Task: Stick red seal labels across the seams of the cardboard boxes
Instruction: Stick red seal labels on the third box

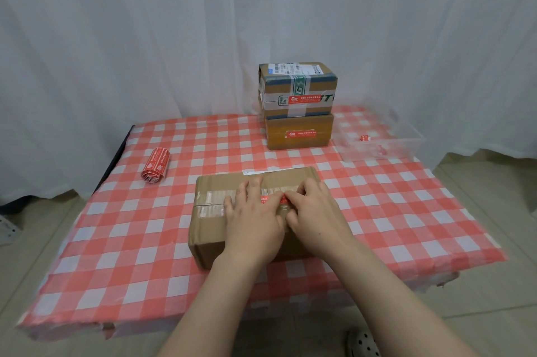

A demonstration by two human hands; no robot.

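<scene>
**Pressing a red seal onto the near box**

My left hand [252,217] lies flat on top of the cardboard box [209,228] in the lower middle of the frame. Its fingers [242,191] are straight and spread over the taped seam, and they rest on the red seal label [270,199]. The label lies across the seam between my hands.

My right hand [315,211] sits just beside the left, with bent fingers whose tips meet the label's right end. I cannot tell whether they pinch it or only press it.

The box stands on the red-and-white checked tabletop [130,240]. A roll of red labels [155,166] lies at the left. Right of centre, toward the top, a taped box [297,86] sits on a plain brown box [299,132], and each has a red seal on its front. A clear plastic tray [412,138] stands just to their right.
</scene>
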